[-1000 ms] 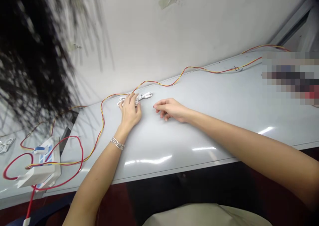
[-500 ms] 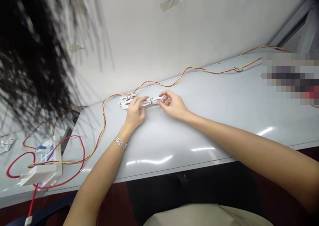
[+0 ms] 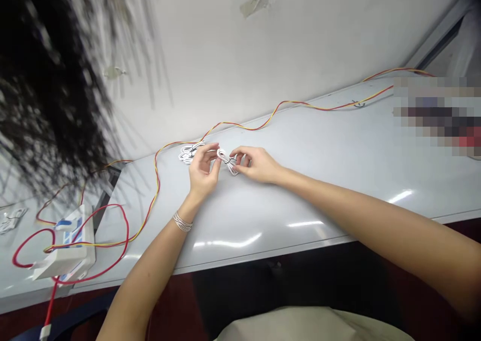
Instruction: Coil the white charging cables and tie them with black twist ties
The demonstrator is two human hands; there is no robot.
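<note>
A coiled white cable [image 3: 227,160], tied round its middle with a thin black tie, is tilted above the grey-white table between my hands. My left hand [image 3: 203,169] has its looped upper end between thumb and fingertips. At the lower right end, the thumb and fingers of my right hand [image 3: 257,164] pinch the same cable near the tie. Just behind my left fingers lies a small pile of similar white cable bundles [image 3: 187,153], partly covered by that hand.
A red and yellow twisted wire [image 3: 259,129] runs along the table's back edge by the wall. To the left stands a white power strip [image 3: 88,253] with a plugged-in adapter and looping red cable [image 3: 126,226]. Dark strands [image 3: 48,80] hang at upper left. A blurred patch covers the far right.
The held cable bundle has turned from lying nearly level to slanting down to the right. My right hand has shifted slightly left and down; my left fingers have opened more around the loop.
</note>
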